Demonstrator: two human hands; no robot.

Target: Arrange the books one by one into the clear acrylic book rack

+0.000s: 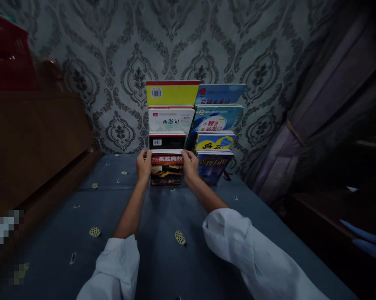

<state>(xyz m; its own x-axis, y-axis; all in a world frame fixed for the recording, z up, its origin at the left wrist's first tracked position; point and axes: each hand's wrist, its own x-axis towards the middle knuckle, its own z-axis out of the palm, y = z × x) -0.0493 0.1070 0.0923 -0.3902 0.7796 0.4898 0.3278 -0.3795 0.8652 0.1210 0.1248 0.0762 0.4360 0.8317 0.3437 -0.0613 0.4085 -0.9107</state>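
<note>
My left hand (143, 165) and my right hand (190, 163) grip the two upper corners of a book (166, 170) with a red title band and a dark golden picture. It stands upright at the front of the left stack. Behind it rise a black book (167, 142) with a barcode, a pale book (171, 121) and a tall yellow-green one (172, 95). Close to my right hand stands a dark blue book (213, 166), front of the right stack. A yellow and blue book (215, 141) and two bluish books, one of them light teal (219, 118), are tiered behind it.
The books stand on a dark blue patterned cloth (150, 250) against a damask-patterned wall (172, 37). Brown wooden furniture (34, 141) with a red object (9, 54) on top borders the left. A tied purple curtain (287, 146) hangs at the right.
</note>
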